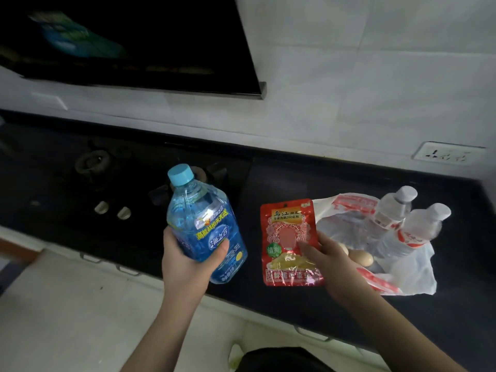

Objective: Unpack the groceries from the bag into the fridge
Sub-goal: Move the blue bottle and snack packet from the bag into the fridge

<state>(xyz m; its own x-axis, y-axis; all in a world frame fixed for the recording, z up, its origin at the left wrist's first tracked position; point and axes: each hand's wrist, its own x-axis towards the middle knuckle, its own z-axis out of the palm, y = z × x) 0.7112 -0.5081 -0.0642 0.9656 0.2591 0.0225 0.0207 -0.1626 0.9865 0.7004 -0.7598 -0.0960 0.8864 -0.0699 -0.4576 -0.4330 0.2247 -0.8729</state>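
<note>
Spanning dark countertop | gas hob | white tiled wall

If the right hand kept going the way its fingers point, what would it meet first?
The right hand already has its fingers on the red packet, so the packet comes first. Beyond it lies bare dark counter, though depth is hard to judge.

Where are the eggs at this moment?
In the head view, the eggs lie on the plastic bag at the right, just behind the right hand, before two clear bottles.
</note>
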